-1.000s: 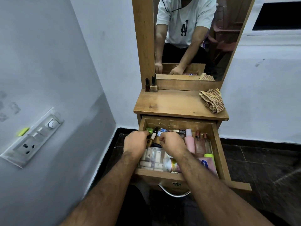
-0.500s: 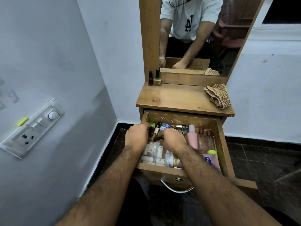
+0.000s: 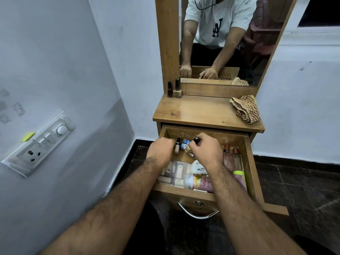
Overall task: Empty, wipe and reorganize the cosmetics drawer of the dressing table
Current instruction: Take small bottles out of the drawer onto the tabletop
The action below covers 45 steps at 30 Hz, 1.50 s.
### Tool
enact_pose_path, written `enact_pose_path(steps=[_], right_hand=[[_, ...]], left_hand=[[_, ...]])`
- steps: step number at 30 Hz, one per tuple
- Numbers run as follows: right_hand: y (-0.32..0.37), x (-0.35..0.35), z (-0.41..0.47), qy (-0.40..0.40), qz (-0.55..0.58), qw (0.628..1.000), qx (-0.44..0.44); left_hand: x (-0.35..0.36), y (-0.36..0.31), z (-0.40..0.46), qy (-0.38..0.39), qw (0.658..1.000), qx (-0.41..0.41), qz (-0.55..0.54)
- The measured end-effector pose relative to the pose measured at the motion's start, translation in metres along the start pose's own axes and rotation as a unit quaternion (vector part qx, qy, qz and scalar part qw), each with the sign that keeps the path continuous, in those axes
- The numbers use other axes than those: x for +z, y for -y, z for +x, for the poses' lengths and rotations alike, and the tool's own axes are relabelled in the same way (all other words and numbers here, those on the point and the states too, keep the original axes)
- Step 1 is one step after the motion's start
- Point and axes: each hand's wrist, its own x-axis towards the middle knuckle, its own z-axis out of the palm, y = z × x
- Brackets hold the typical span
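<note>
At frame centre, a small dark bottle (image 3: 196, 139) has just been pinched up by the right hand (image 3: 206, 151); the left hand (image 3: 161, 149), curled, grip unclear; emptying of the drawer (image 3: 248, 162) is barely begun.

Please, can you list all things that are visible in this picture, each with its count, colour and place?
nail polish bottles: 2, dark red and beige, back left of tabletop
cloth: 1, brown checked, right of tabletop
drawer: 1, wooden, pulled open, full of cosmetics
perfume bottles: 2, pinkish clear, right side of drawer
pink bottle: 1, lying at drawer front
mirror: 1, wood-framed, above tabletop
switchboard: 1, white, left wall
left hand: in drawer, closed among small bottles
right hand: in drawer, pinching a black-capped item
</note>
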Motion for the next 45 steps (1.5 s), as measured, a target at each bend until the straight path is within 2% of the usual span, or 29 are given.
enact_pose_path(steps=[3, 9, 15, 19, 25, 27, 34, 40, 45], right_hand=[[-0.006, -0.002, 0.003, -0.036, 0.003, 0.999, 0.014], [-0.011, -0.003, 0.006, -0.049, 0.020, 0.998, 0.031], [-0.010, -0.001, 0.005, -0.044, 0.023, 0.998, 0.025], [-0.011, -0.001, 0.006, -0.044, 0.022, 0.999, 0.012], [-0.009, -0.004, 0.006, -0.056, 0.026, 0.998, 0.010], [-0.009, -0.005, 0.006, -0.063, 0.028, 0.997, 0.016], [-0.010, -0.005, 0.006, -0.069, 0.039, 0.997, 0.022], [-0.008, -0.004, 0.005, -0.069, 0.109, 0.991, 0.038], [-0.011, 0.000, 0.007, -0.073, 0.139, 0.987, 0.030]], left_hand=[[0.004, -0.010, 0.012, 0.041, 0.999, -0.007, -0.027], [0.022, -0.019, 0.021, 0.044, 0.997, -0.050, -0.029], [0.029, -0.023, 0.024, 0.047, 0.992, -0.090, -0.079], [0.027, -0.022, 0.027, 0.025, 0.987, -0.112, -0.111], [0.018, -0.017, 0.023, -0.050, 0.973, -0.142, -0.175], [0.016, -0.015, 0.021, -0.059, 0.970, -0.136, -0.194], [0.019, -0.016, 0.017, -0.014, 0.979, -0.096, -0.178], [0.020, -0.018, 0.016, 0.031, 0.983, -0.092, -0.156], [0.020, -0.016, 0.016, 0.002, 0.971, -0.105, -0.215]])
